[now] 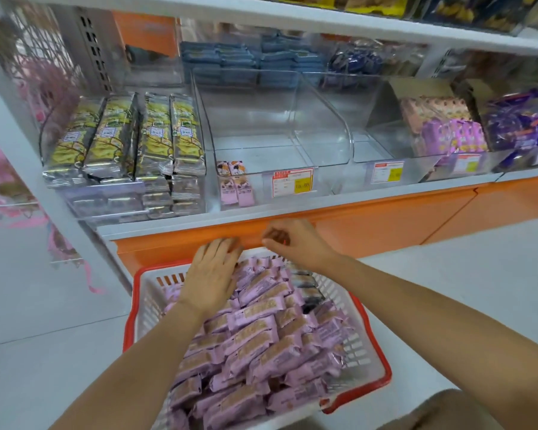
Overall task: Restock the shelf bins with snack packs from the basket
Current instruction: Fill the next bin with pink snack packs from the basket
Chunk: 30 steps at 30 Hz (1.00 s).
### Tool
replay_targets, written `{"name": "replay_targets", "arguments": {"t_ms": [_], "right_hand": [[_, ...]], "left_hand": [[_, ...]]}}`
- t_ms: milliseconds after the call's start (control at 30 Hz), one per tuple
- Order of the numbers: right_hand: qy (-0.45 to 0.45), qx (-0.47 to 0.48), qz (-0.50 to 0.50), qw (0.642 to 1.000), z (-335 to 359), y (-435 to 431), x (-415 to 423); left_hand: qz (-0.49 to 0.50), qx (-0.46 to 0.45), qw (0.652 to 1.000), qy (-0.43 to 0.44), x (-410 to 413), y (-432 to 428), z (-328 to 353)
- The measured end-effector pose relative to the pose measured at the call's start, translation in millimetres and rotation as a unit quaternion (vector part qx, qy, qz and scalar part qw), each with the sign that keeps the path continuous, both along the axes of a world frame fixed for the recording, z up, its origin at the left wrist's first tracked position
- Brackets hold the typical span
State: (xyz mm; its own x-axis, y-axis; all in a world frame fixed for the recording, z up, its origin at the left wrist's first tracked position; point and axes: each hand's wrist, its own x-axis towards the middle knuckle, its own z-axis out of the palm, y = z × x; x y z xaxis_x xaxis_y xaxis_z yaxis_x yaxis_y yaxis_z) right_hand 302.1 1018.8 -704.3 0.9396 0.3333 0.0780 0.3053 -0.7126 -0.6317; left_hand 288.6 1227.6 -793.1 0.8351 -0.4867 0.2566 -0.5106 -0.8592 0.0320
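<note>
Facing a shelf point(156, 226) running across the far side, with a basket point(382, 377) sitting on the floor just near of it. Counting at least four clear bins along the near row, while struggling to separate the dividers further right. Finding the left one crammed with yellow packs point(121, 141), four columns across. Taking the middle bin point(261, 144) as the likely target: nearly bare, holding just two purple packs point(235, 178) standing in its near left corner. Seeing nothing in the next bin to the right, then pink and blue packs in those beyond it. Counting three price tags point(292, 183) on the bin fronts.

Finding the packs point(261, 346) heaped in the basket, far too many for counting, dozens at least, nearly all purple, with a few dark ones at the far right.

Judging each as light, with a slick, crinkly wrapper and probably a brittle bar inside, so prone to crushing under a hard squeeze. Favouring a hold across the long sides at mid-length, several side by side, rather than by the crimped ends.

Resting the left grip point(213, 271) flat on the far packs, fingers straight, released. Holding the right grip point(292, 240) at the basket's far rim, fingers curled. Not managing to tell whether clenched on a pack or on nothing.
</note>
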Motion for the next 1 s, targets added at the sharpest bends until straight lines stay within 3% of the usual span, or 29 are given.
{"name": "replay_targets", "arguments": {"t_ms": [200,367,633,767,833,1000], "right_hand": [[0.11,-0.142,-0.043,0.983,-70,-12,-5],[0.106,-0.171,-0.063,0.978,-98,-7,-11],[0.115,-0.257,-0.074,0.957,-112,-2,-3],[0.107,-0.205,-0.065,0.971,-109,-4,-5],[0.113,-0.127,-0.072,0.983,-101,-8,-8],[0.113,0.051,-0.097,0.987,-64,-13,-13]], "left_hand": [[0.074,0.093,0.985,0.125,-6,3,-27],[0.097,0.179,0.962,0.183,-12,2,-27],[0.104,0.169,0.959,0.203,-9,2,-34],[0.097,0.122,0.962,0.223,-9,6,-33],[0.091,0.081,0.966,0.226,-9,6,-32],[0.024,-0.145,0.977,0.157,-8,-3,-26]]}}
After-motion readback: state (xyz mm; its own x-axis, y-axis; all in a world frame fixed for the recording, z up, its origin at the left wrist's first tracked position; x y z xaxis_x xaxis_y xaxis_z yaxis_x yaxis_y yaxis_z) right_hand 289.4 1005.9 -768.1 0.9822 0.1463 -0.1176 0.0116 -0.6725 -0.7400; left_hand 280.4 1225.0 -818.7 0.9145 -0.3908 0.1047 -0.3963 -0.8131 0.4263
